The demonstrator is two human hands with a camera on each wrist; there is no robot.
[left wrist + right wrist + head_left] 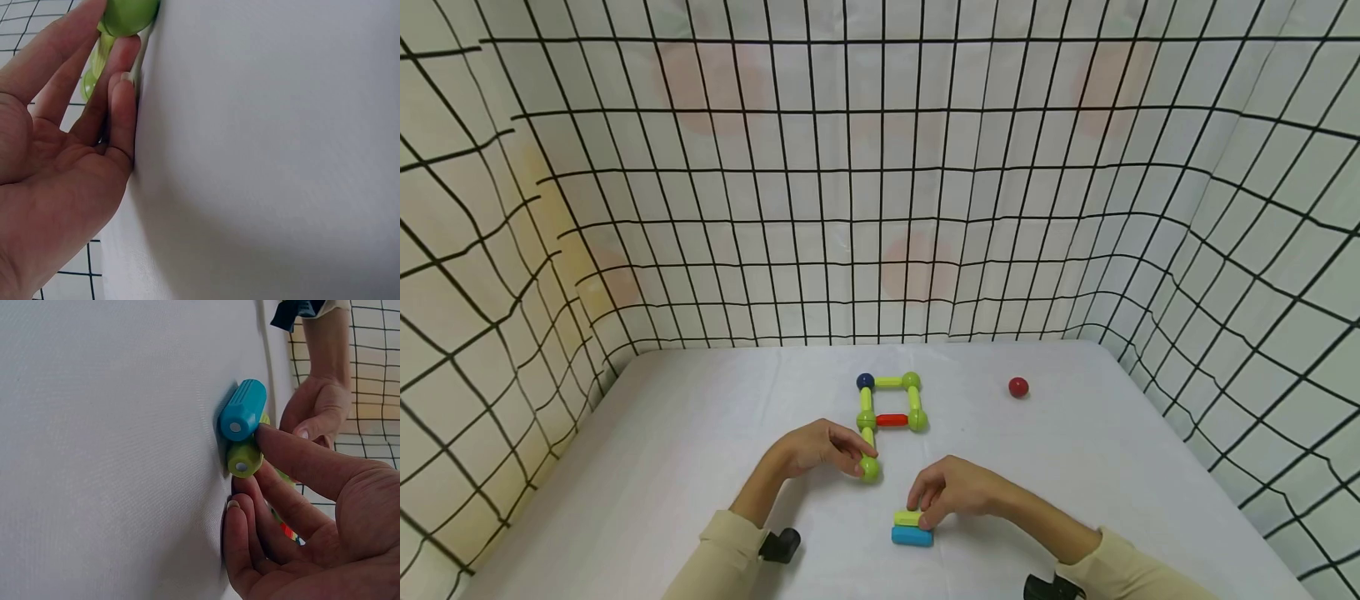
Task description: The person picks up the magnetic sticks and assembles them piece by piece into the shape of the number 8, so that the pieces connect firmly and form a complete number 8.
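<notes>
My left hand (820,447) pinches a green ball (871,471) at the near end of a stick-and-ball figure; the left wrist view shows the ball (130,15) at the fingertips. From that ball a yellow-green rod runs up to a square of rods and balls, which has a red rod (892,420) on its near side and a dark blue ball (865,382) at its far left corner. To the right, my right hand (961,488) pinches a loose yellow-green rod (245,458) between thumb and fingers. A thicker blue rod (244,410) lies alongside it on the table.
A red ball (1018,387) sits apart at the back right of the white-covered table (647,433). White walls with a black grid (883,171) enclose the table at the back and both sides.
</notes>
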